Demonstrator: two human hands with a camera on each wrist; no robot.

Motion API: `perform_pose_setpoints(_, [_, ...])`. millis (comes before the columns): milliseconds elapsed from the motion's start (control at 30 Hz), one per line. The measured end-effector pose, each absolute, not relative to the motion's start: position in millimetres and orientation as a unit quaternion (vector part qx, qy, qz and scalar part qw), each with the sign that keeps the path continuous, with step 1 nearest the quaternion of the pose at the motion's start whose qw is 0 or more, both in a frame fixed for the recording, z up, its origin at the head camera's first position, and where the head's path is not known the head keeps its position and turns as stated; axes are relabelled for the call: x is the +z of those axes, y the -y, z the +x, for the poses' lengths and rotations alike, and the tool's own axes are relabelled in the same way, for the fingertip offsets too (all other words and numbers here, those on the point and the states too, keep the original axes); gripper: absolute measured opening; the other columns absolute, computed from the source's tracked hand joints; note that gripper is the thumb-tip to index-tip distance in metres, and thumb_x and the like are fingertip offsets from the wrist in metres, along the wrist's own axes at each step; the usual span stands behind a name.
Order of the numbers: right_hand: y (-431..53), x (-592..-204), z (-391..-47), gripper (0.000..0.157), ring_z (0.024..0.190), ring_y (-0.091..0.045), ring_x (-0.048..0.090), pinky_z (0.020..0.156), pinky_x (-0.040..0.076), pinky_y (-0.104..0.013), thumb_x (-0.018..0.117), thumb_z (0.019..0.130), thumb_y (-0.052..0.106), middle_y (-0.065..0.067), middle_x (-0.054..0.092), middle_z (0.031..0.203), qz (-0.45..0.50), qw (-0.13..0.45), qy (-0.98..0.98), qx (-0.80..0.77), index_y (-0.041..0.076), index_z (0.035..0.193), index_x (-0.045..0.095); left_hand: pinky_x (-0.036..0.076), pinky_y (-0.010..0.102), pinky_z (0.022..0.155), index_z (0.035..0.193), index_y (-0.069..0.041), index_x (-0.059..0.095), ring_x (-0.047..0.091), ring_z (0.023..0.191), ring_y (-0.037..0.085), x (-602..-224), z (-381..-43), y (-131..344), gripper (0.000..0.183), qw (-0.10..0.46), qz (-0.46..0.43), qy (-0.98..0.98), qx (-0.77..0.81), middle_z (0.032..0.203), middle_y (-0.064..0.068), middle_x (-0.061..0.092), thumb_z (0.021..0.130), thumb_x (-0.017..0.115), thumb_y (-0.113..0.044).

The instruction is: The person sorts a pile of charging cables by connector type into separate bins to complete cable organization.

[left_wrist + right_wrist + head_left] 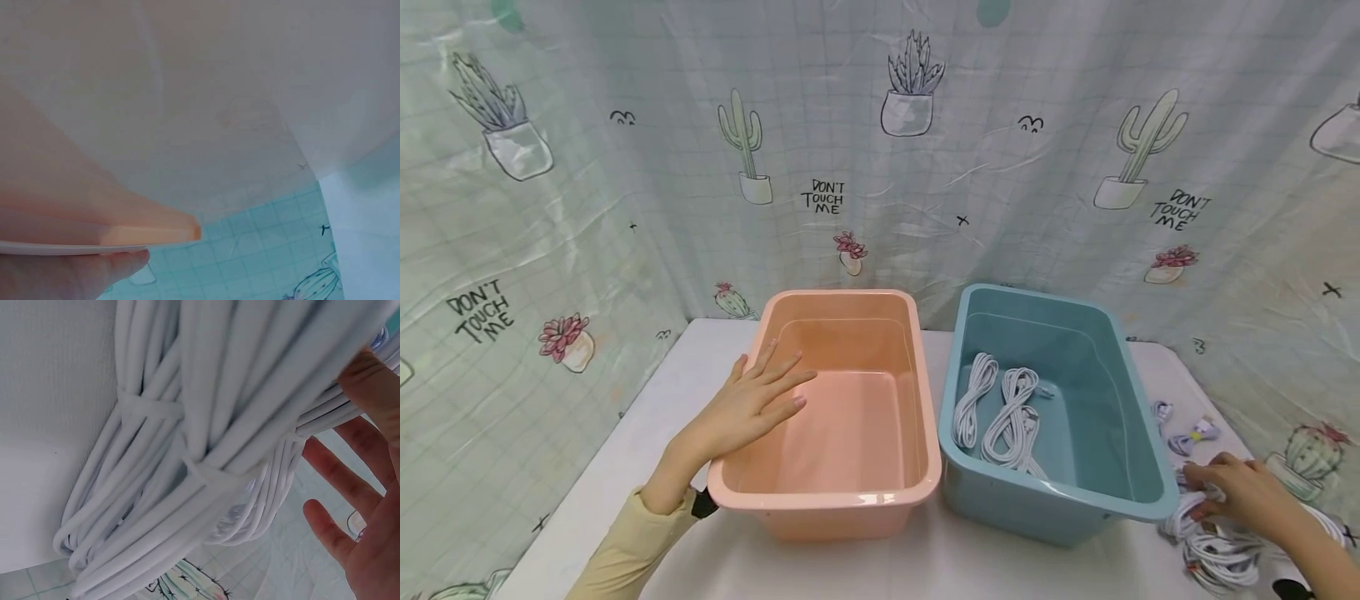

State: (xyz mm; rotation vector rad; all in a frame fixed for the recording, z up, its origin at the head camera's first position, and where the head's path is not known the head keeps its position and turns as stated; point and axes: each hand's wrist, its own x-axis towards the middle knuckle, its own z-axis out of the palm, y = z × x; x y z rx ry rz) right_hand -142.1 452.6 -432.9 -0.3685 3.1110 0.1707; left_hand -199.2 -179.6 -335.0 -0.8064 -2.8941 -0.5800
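My left hand [748, 412] rests with spread fingers over the left rim of a peach plastic tub [838, 500]. In the left wrist view, a finger [128, 265] lies along the underside of the tub's rim [150, 236]. At the far right, my right hand [1243, 492] reaches down among tied bundles of white cable [1221, 558]. The right wrist view shows its fingers [340, 478] spread beside a cable bundle [222, 450], one digit overlapping the cables at upper right. Large bundles fill the front of that view.
A blue tub [1022, 504] stands right of the peach one, with several coiled white cables [1011, 417] along its left side. Small purple-grey cables [1195, 435] lie beyond the right hand. A patterned curtain [970, 183] hangs behind the white table [677, 533].
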Motion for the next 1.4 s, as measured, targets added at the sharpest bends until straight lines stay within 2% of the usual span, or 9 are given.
perform_pose_setpoints(233, [-449, -431, -144, 0.029, 0.068, -0.011, 0.053, 0.062, 0.035, -0.044, 0.07, 0.061, 0.043, 0.011, 0.066, 0.077, -0.109, 0.043, -0.992, 0.037, 0.025, 0.08, 0.058, 0.001, 0.06, 0.106, 0.131, -0.031, 0.044, -0.002, 0.14, 0.026, -335, -199, 181, 0.045, 0.042, -0.262, 0.945, -0.191, 0.147, -0.002, 0.026, 0.09, 0.039, -0.05])
perform_pose_setpoints(600, [-439, -431, -135, 0.037, 0.072, -0.019, 0.059, 0.069, 0.04, -0.043, 0.075, 0.058, 0.021, 0.007, 0.067, 0.077, -0.179, -0.119, -0.975, 0.061, 0.011, 0.094, 0.068, 0.002, 0.06, 0.105, 0.131, -0.029, 0.045, 0.0, 0.14, 0.027, -335, -200, 181, 0.047, 0.045, -0.264, 0.945, -0.189, 0.147, -0.001, 0.026, 0.09, 0.04, -0.05])
perform_pose_setpoints(767, [-436, -429, -133, 0.034, 0.071, -0.019, 0.057, 0.068, 0.036, -0.039, 0.057, 0.069, 0.044, 0.01, 0.063, 0.072, -0.214, -0.219, -0.95, 0.061, 0.018, 0.089, 0.065, 0.002, 0.06, 0.105, 0.131, -0.028, 0.045, 0.0, 0.14, 0.026, -334, -199, 181, 0.047, 0.046, -0.263, 0.946, -0.185, 0.147, -0.002, 0.026, 0.09, 0.04, -0.051])
perform_pose_setpoints(833, [-436, -428, -131, 0.048, 0.072, -0.02, 0.057, 0.068, 0.034, -0.038, 0.035, 0.077, 0.055, 0.008, 0.063, 0.073, -0.221, -0.244, -0.942, 0.062, 0.018, 0.089, 0.063, 0.002, 0.061, 0.105, 0.131, -0.028, 0.045, 0.001, 0.14, 0.026, -334, -199, 181, 0.047, 0.045, -0.263, 0.946, -0.186, 0.147, -0.001, 0.026, 0.09, 0.04, -0.05])
perform_pose_setpoints(933, [-435, -426, -127, 0.052, 0.077, -0.022, 0.055, 0.072, 0.033, -0.042, 0.026, 0.081, 0.056, 0.003, 0.064, 0.078, -0.204, -0.231, -0.949, 0.07, 0.019, 0.092, 0.062, 0.003, 0.061, 0.105, 0.131, -0.027, 0.045, 0.002, 0.14, 0.028, -335, -200, 181, 0.047, 0.046, -0.266, 0.945, -0.188, 0.147, 0.001, 0.026, 0.09, 0.04, -0.05])
perform_pose_setpoints(1000, [-436, -424, -125, 0.073, 0.078, -0.022, 0.053, 0.073, 0.032, -0.043, -0.001, 0.081, 0.056, 0.001, 0.064, 0.08, -0.201, -0.242, -0.946, 0.078, 0.017, 0.094, 0.059, 0.003, 0.061, 0.105, 0.131, -0.028, 0.045, 0.002, 0.14, 0.028, -336, -200, 181, 0.047, 0.047, -0.266, 0.944, -0.19, 0.147, 0.0, 0.027, 0.09, 0.04, -0.05])
perform_pose_setpoints(1100, [-437, -421, -121, 0.074, 0.08, -0.023, 0.049, 0.076, 0.029, -0.047, -0.007, 0.084, 0.053, -0.003, 0.064, 0.083, -0.185, -0.244, -0.949, 0.079, 0.017, 0.098, 0.056, 0.002, 0.06, 0.105, 0.131, -0.029, 0.045, 0.002, 0.14, 0.028, -336, -199, 181, 0.046, 0.048, -0.266, 0.943, -0.193, 0.146, -0.001, 0.027, 0.09, 0.04, -0.05])
perform_pose_setpoints(1267, [-444, -419, -118, 0.031, 0.083, -0.024, 0.048, 0.079, 0.027, -0.052, 0.03, 0.094, 0.035, -0.006, 0.062, 0.087, -0.183, -0.254, -0.947, 0.072, 0.024, 0.113, 0.052, 0.002, 0.06, 0.105, 0.131, -0.029, 0.045, 0.002, 0.14, 0.029, -337, -198, 182, 0.046, 0.048, -0.266, 0.943, -0.196, 0.146, 0.0, 0.028, 0.09, 0.04, -0.049])
perform_pose_setpoints(1400, [-450, -418, -117, 0.046, 0.088, -0.023, 0.047, 0.079, 0.027, -0.054, 0.052, 0.081, 0.008, -0.005, 0.059, 0.09, -0.181, -0.275, -0.941, 0.077, 0.029, 0.121, 0.047, 0.002, 0.06, 0.105, 0.131, -0.031, 0.045, 0.001, 0.14, 0.029, -338, -198, 182, 0.045, 0.048, -0.266, 0.943, -0.196, 0.147, 0.0, 0.027, 0.09, 0.04, -0.05])
